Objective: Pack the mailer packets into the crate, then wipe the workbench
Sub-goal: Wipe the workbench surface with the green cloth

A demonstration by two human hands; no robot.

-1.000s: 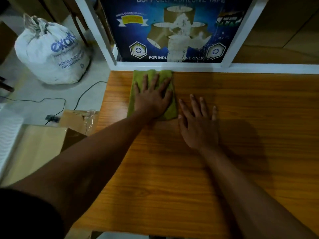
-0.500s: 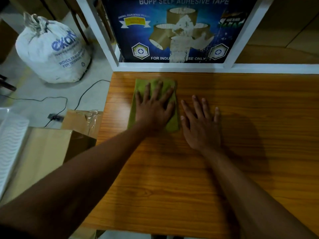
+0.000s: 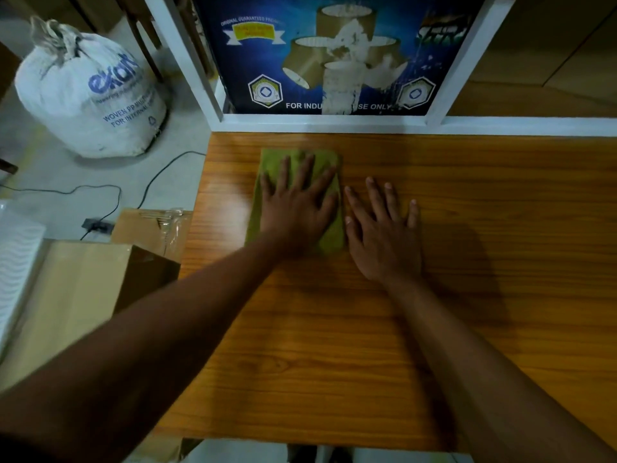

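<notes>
1. Green cloth (image 3: pixel 329 242) lies flat on the bench (image 3: pixel 334 345), near the back left corner.
2. The left hand (image 3: pixel 295 208) is on top of the cloth. Its fingers (image 3: pixel 309 168) are straight and spread out, and the palm presses down on it.
3. The right hand (image 3: pixel 384 235) lies flat on the bare wood, just beside the cloth on its right. Its fingers are straight and spread too. It holds nothing. Its thumb sits right at the cloth's edge; I cannot tell if it touches.
4. Both arms reach in from the bottom, the left one from the bottom left corner.
5. The bench top is orange-brown wood with long grain lines. A dark shadow falls on it to the right of the right hand.
6. A white frame (image 3: pixel 334 123) runs along the back of the bench.
7. Behind the frame stands a blue box (image 3: pixel 334 55) with pictures of brown tape rolls on it.
8. To the left of the bench, on the floor, sits a brown carton (image 3: pixel 76 295). It looks open, but what is inside is hard to see.
9. A smaller brown box (image 3: pixel 150 225) with clear tape on it is just behind the carton.
10. Farther back on the floor is a big white sack (image 3: pixel 90 95) with blue letters, tied at the top.
11. A thin black wire (image 3: pixel 110 195) runs across the grey floor between the sack and the boxes.
</notes>
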